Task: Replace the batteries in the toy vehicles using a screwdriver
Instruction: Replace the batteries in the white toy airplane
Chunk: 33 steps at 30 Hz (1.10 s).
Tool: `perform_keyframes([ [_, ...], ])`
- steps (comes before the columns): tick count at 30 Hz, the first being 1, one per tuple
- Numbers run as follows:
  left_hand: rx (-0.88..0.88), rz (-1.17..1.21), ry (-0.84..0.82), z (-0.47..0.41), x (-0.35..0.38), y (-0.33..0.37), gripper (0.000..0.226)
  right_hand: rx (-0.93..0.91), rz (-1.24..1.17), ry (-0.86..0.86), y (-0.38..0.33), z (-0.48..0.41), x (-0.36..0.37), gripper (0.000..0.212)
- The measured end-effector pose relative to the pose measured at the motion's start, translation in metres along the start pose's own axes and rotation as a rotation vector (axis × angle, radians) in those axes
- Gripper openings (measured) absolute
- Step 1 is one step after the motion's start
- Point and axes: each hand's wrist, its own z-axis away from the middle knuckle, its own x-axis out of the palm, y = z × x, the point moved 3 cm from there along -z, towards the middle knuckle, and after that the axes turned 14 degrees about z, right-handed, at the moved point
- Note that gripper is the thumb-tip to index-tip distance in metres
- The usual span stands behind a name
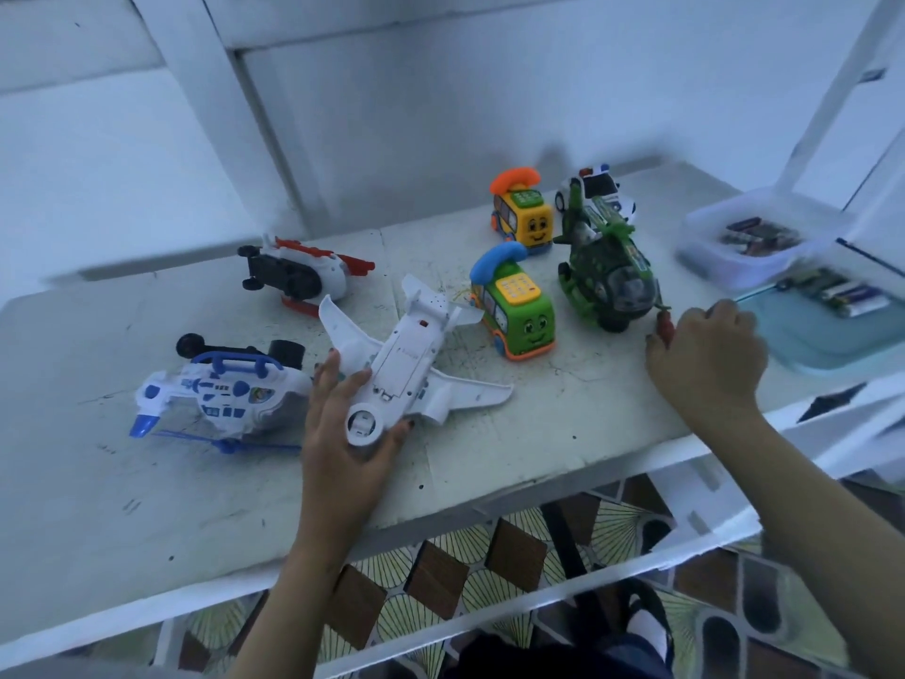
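Note:
A white toy airplane lies belly-up on the white table. My left hand grips its nose end from below, fingers curled round it. My right hand is at the right, its fingers curled round a red-handled screwdriver beside the green toy helicopter. Most of the screwdriver is hidden by the hand.
Other toys stand around: a blue-white plane, an overturned red-white helicopter, a green phone bus, a yellow phone bus, a police car. A clear box of batteries and a tray with loose batteries sit far right.

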Motion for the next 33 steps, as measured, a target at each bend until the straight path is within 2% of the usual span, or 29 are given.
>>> perform_keyframes([
  [7,0.005,-0.008,0.008,-0.001,0.000,-0.003,0.052,-0.020,0.106,-0.156,0.005,-0.009,-0.005,0.036],
  [14,0.006,0.035,0.020,-0.002,0.000,0.000,0.051,0.039,-0.186,-0.036,0.001,-0.011,-0.026,0.021],
  [18,0.008,0.017,0.029,-0.001,-0.001,-0.002,0.050,0.011,-0.239,-0.038,-0.001,-0.013,-0.041,0.015],
  [23,0.009,0.018,0.026,-0.002,-0.001,-0.003,0.050,0.014,-0.285,0.061,0.001,-0.023,-0.057,0.013],
  [27,0.002,0.019,0.026,-0.001,-0.001,-0.004,0.052,-0.022,-0.359,0.206,0.001,-0.031,-0.065,0.016],
  [30,0.003,0.009,0.021,-0.001,-0.001,-0.006,0.056,-0.098,-0.580,0.346,-0.004,-0.033,-0.069,0.018],
  [33,0.003,0.010,0.021,-0.001,-0.001,-0.006,0.055,-0.251,-0.853,0.413,-0.014,-0.036,-0.075,0.017],
])
